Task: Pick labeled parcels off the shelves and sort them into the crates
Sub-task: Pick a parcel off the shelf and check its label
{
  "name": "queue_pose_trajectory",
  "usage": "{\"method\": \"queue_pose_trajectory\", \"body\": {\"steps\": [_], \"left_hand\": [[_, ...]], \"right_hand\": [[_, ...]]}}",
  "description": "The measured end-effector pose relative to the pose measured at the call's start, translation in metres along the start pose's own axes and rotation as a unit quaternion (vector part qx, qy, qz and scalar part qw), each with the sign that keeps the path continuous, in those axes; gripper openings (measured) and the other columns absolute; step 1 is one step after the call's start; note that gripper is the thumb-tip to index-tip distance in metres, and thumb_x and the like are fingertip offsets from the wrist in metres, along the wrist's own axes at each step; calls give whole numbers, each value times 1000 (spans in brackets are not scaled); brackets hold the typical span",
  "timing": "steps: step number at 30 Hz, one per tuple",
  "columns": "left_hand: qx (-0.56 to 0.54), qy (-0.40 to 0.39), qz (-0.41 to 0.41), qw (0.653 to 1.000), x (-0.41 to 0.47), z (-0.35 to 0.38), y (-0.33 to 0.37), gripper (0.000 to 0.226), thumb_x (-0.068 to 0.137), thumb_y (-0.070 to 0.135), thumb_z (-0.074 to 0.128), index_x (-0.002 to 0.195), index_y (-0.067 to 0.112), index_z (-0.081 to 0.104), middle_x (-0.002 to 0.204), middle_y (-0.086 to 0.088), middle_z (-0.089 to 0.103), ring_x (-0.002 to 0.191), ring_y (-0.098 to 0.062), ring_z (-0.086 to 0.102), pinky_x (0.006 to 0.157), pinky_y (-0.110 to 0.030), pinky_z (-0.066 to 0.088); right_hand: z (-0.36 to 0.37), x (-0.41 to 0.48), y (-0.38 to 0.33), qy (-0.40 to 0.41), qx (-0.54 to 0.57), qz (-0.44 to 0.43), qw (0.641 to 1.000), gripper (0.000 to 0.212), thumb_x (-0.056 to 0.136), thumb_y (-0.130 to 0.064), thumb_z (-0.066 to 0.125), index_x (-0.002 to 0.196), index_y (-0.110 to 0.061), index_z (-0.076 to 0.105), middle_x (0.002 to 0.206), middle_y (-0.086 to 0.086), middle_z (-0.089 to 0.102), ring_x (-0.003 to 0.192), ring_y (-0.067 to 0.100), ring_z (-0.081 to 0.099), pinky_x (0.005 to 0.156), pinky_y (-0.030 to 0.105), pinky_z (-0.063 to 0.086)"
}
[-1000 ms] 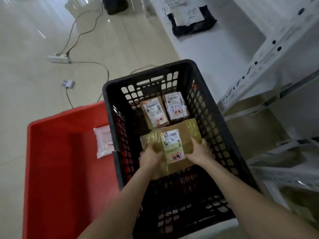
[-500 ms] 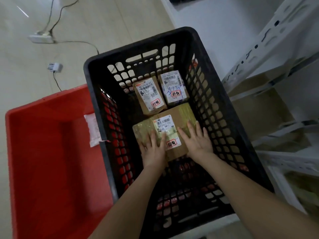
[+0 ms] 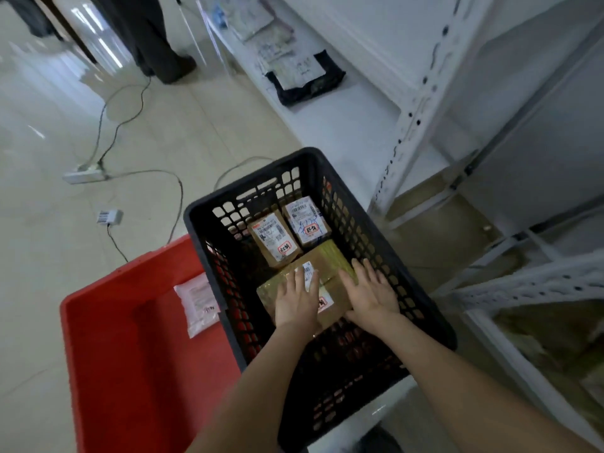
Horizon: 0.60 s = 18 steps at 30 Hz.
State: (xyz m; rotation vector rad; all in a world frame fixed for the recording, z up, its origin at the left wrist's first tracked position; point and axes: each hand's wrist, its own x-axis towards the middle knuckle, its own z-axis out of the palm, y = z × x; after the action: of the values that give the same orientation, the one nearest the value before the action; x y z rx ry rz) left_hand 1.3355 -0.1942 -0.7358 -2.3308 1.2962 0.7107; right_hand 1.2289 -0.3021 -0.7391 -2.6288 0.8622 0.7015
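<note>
the black crate (image 3: 248, 184) holds three labeled parcels: two small boxes (image 3: 274, 238) side by side at its far end, and a large taped parcel (image 3: 330, 256) touching them. the left hand (image 3: 295, 304) and right hand (image 3: 371, 295) lie flat on the large parcel, fingers straight, gripping nothing. the red crate (image 3: 130, 371) alongside holds a white pouch (image 3: 197, 304). the hands cover most of the large parcel's label.

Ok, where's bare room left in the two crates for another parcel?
Black crate: the near floor, between the taped box and near wall, is bare; the far end is packed with two small boxes. Red crate: all bare but a white pouch by the black crate's side.
</note>
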Motion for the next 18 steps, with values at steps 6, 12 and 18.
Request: {"method": "queue_pose_trajectory", "body": {"steps": [6,12,18], "left_hand": [[18,80,114,990,-39,-63,7,99,84,40,69,151,20,-1,159,-14,-2,147,-29,4,117,-42,18],[26,142,241,960,-83,-130,42,88,85,25,68,151,17,11,157,-12,11,143,-28,21,109,-38,33],[79,201,351,911,-137,-180,119,82,83,34,69,146,18,20,145,-11,27,131,-30,35,102,-40,38]], "right_hand": [[-36,-62,0,68,45,77,994,85,87,-37,64,151,-25,8,159,5,1,147,27,-1,116,40,15],[-78,-141,18,154,104,178,966,82,86,-42,64,149,-24,15,158,5,7,147,26,3,114,41,20],[-112,-245,66,223,104,289,925,74,85,-43,63,145,-21,25,150,7,22,139,28,20,105,42,33]]}}
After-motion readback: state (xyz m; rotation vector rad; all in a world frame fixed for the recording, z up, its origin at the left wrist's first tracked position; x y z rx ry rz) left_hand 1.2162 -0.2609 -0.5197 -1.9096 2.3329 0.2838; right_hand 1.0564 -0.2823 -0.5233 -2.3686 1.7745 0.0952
